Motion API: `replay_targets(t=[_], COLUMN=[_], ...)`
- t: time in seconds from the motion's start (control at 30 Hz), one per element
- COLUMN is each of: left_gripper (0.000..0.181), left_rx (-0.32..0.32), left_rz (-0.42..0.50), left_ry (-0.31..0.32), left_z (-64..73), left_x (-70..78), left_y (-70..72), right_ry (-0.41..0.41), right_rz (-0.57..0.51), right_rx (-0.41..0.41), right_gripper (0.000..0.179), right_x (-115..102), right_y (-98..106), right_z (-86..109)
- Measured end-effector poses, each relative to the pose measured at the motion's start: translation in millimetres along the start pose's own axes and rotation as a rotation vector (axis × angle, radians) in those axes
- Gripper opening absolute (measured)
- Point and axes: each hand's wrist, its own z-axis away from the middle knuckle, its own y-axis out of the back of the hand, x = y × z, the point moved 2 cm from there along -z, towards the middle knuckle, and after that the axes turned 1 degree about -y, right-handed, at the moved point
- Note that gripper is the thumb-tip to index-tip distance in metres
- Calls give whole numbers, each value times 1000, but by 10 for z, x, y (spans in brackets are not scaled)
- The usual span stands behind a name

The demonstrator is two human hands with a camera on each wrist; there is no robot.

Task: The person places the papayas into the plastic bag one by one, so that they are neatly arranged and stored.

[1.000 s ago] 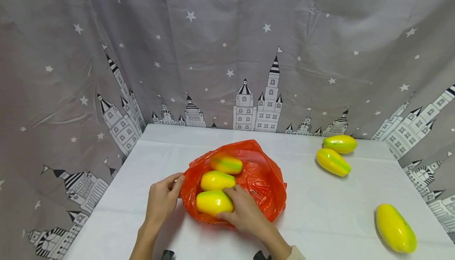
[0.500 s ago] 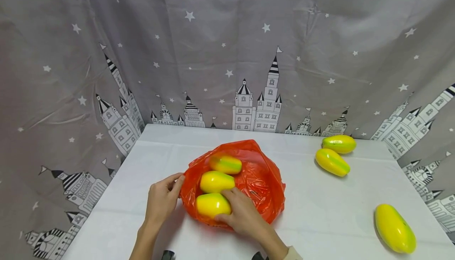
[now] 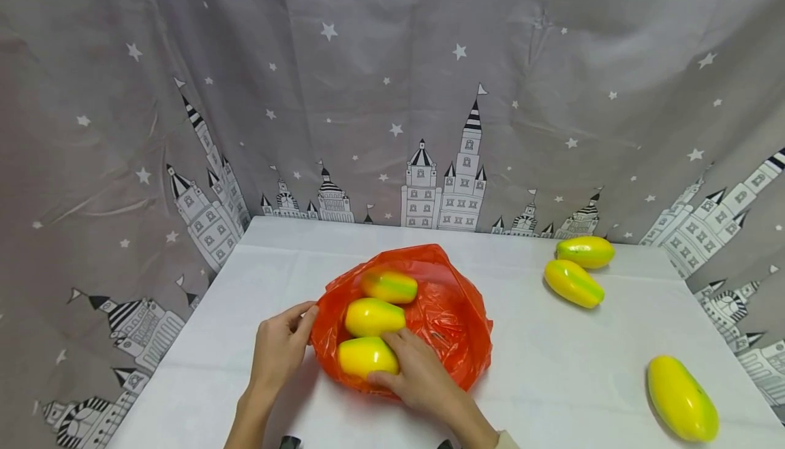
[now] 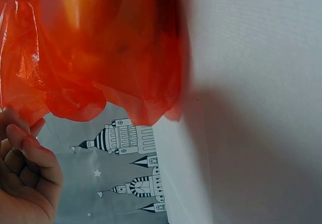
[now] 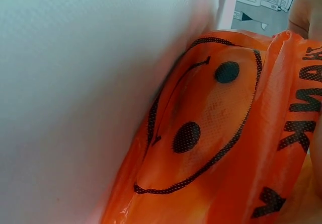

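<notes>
A red plastic bag (image 3: 469, 326) stands with its mouth spread wide on the white table. Three yellow-green papayas lie inside, stacked along its left side: a far one (image 3: 392, 287), a middle one (image 3: 371, 317) and a near one (image 3: 364, 357). My right hand (image 3: 423, 374) reaches in over the near rim and grips the near papaya by its right end. At the left rim, my left hand (image 3: 279, 347) pinches the plastic between thumb and fingers. In the right wrist view, a printed smiling face (image 5: 211, 113) shows on the bag, and most of that hand is hidden.
Two more papayas lie close together at the back right, one farther back (image 3: 585, 251) and one in front (image 3: 574, 283). Another papaya (image 3: 682, 398) rests near the right edge. A grey castle-print curtain (image 3: 368, 95) hangs behind the table (image 3: 613, 347).
My right hand and the near papaya have shifted slightly toward the bag's near side, opening a little more space from the middle papaya. The left hand stays at the rim.
</notes>
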Motion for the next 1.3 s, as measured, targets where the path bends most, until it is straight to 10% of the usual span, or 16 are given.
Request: replay_targets(t=[0.5, 1.3], left_gripper=[25, 25], left_rx=[-9, 9], left_rz=[10, 26], left_ry=[8, 13], left_z=[-10, -26], left_x=[3, -4], left_y=[-13, -25], right_ry=[9, 51], right_rz=[-47, -86], right_rx=[31, 214], right_gripper=[53, 41], right_x=[26, 207], right_y=[76, 529], right_z=[92, 767])
